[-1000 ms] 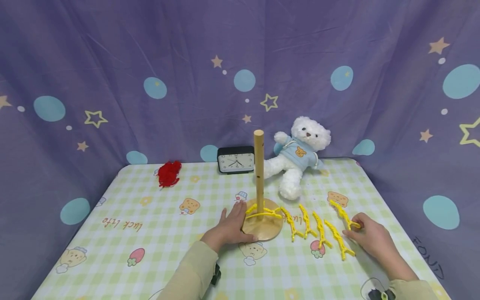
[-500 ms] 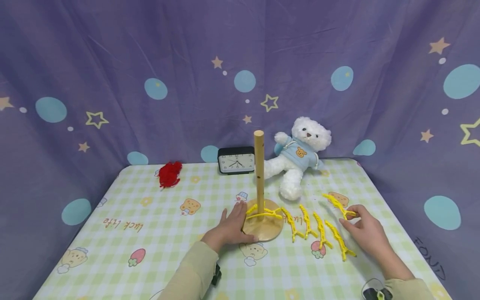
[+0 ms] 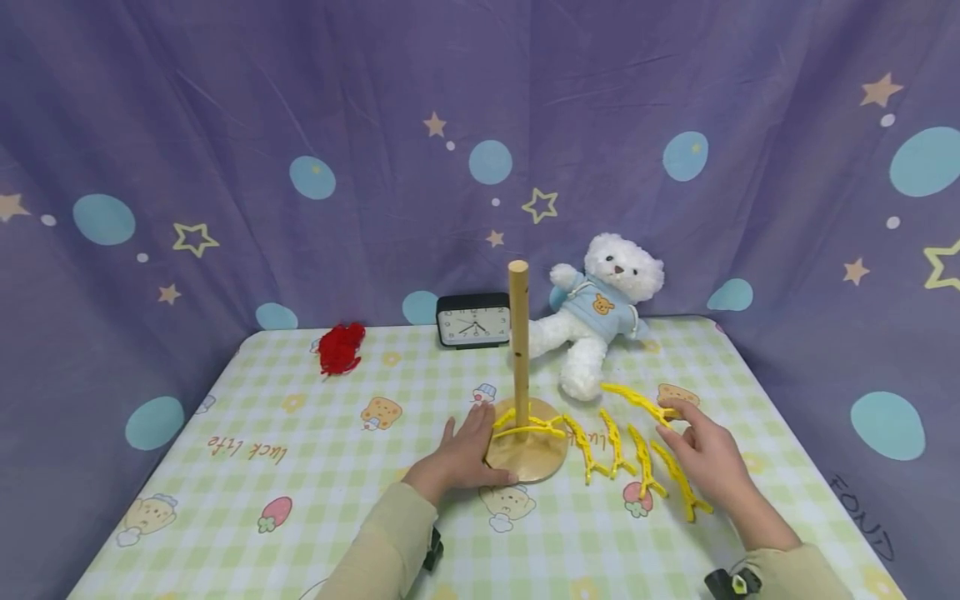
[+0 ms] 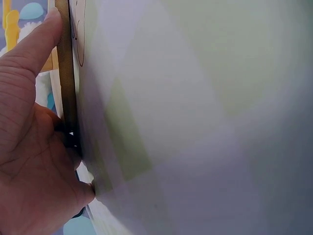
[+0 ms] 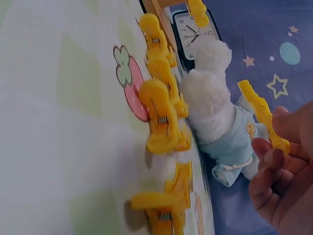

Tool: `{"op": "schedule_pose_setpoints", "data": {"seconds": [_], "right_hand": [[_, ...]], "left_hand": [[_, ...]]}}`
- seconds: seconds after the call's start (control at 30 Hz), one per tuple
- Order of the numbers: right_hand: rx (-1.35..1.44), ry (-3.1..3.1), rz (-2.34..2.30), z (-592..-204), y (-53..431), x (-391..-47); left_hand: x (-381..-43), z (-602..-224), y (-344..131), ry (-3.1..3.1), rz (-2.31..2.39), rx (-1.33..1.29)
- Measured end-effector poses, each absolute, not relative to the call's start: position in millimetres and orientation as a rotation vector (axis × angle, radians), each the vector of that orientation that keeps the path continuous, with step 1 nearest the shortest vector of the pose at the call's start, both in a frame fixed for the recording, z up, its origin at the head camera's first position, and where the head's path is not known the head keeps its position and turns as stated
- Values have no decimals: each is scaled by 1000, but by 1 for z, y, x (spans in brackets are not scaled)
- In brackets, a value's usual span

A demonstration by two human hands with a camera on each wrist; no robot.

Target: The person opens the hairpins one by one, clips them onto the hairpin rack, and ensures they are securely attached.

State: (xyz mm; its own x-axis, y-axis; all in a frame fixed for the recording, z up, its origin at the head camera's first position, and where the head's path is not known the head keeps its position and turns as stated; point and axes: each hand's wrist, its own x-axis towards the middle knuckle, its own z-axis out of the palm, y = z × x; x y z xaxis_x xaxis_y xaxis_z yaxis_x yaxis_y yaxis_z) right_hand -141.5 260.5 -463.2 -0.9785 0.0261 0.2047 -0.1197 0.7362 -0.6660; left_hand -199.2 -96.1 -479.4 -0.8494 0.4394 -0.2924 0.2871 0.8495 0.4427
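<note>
In the head view my left hand rests on the left rim of a round wooden base, thumb at its front edge. An upright wooden post rises from that base. Low on the post, a yellow hair clip sits across it. My right hand pinches another yellow alligator hair clip by its handle end, held above the table with its tip pointing left. Several more yellow clips lie in a row between the base and my right hand; their springs show in the right wrist view.
Behind the post stands a black alarm clock. A white teddy bear in a blue top leans at the back. Red yarn lies at the far left on the checked tablecloth. A purple curtain hangs behind.
My right hand has moved left and slightly up with its clip, which has turned from pointing away to pointing left. My left hand stays on the base.
</note>
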Motion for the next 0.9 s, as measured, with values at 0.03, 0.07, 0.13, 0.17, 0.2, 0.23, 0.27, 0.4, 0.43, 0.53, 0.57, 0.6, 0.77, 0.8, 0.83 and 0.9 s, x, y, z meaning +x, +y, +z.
{"op": "schedule_pose_setpoints", "data": {"seconds": [0.03, 0.07, 0.13, 0.17, 0.2, 0.23, 0.27, 0.4, 0.43, 0.53, 0.57, 0.6, 0.77, 0.8, 0.83, 0.9], "right_hand": [[82, -2728, 1071, -463, 259, -142], [93, -2719, 1067, -463, 257, -143], [114, -2706, 1051, -463, 253, -144], [123, -2703, 1039, -462, 251, -145], [130, -2705, 1030, -462, 250, -145], [137, -2708, 1019, -462, 247, -146], [142, -2713, 1010, -462, 245, -147], [156, -2725, 1004, -462, 238, -149], [162, -2721, 1004, -462, 236, -150], [173, -2717, 1011, -463, 231, -151], [177, -2714, 1013, -464, 230, -151], [183, -2712, 1016, -464, 228, -152], [218, -2688, 1014, -465, 221, -154], [222, -2681, 1011, -465, 219, -155], [224, -2672, 1008, -465, 217, -155], [224, -2660, 1008, -465, 213, -157]], "left_hand": [[-199, -479, -96, 2639, 545, 541], [-199, -479, -96, 2638, 546, 540], [-200, -480, -96, 2638, 547, 542], [-200, -480, -96, 2638, 547, 541], [-200, -480, -96, 2637, 546, 543], [-200, -479, -96, 2637, 548, 543], [-200, -479, -96, 2636, 550, 543], [-198, -478, -96, 2631, 566, 541], [-198, -478, -96, 2630, 571, 541], [-199, -479, -96, 2631, 570, 543], [-199, -479, -96, 2632, 569, 544], [-199, -479, -96, 2634, 568, 546], [-199, -479, -97, 2637, 569, 549], [-199, -480, -97, 2637, 569, 549], [-199, -480, -96, 2636, 571, 550], [-199, -481, -96, 2634, 566, 550]]}}
